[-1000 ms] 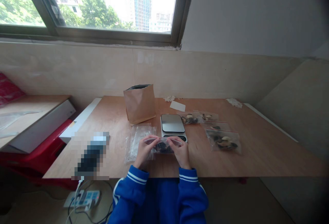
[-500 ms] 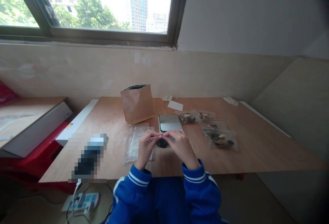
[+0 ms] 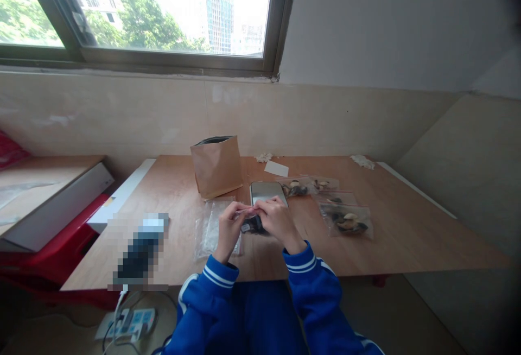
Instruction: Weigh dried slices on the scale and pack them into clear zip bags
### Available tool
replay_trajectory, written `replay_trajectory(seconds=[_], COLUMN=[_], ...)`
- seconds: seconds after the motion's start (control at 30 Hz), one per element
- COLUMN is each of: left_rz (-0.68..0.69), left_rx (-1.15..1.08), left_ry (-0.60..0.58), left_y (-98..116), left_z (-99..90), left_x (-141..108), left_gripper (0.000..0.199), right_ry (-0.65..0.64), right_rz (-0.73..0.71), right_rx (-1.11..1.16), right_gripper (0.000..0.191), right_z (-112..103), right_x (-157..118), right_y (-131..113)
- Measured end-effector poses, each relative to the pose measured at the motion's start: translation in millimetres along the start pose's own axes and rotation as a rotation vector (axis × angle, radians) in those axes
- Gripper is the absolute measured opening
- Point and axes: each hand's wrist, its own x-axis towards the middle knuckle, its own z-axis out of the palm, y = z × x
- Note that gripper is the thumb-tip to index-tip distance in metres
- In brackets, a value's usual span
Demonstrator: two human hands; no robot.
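Observation:
Both my hands pinch the top edge of a clear zip bag with dark pieces inside, just above the table. My left hand is closed on the left part of the bag's edge. My right hand is closed on the same edge close beside it, fingertips nearly touching the left ones. Beyond the hands lies a flat scale with a silvery top, partly covered by my right hand. A stack of clear plastic bags lies beside my left hand.
A brown paper bag stands open at the back. Several filled zip bags lie on the right of the table. A white card rests behind the scale. On the left is a blurred-out phone-like object with a cable.
My right hand has slid left along the bag's edge toward my left hand. More of the bag's dark contents shows beneath the fingers. The view has shifted slightly.

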Motion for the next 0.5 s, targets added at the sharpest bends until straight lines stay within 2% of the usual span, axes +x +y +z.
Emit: replay_trajectory(seconds=[0.2,0.3,0.5], left_rz=[0.028,0.032,-0.035], left_rx=[0.024,0.051,-0.02], left_ry=[0.048,0.071,0.154], left_y=[0.9,2.2,6.8], left_z=[-7.2,-11.5,-11.4], left_x=[5.4,8.3,7.5], left_gripper=[0.022,0.027,0.036], right_ry=[0.107,0.142,0.181], right_rz=[0.018,0.022,0.029], right_rx=[0.106,0.122,0.191], right_gripper=[0.021,0.027,0.025], right_z=[4.0,2.1,-2.7], right_x=[-2.5,-6.1,-12.2], right_y=[12.9,20.3,29.5])
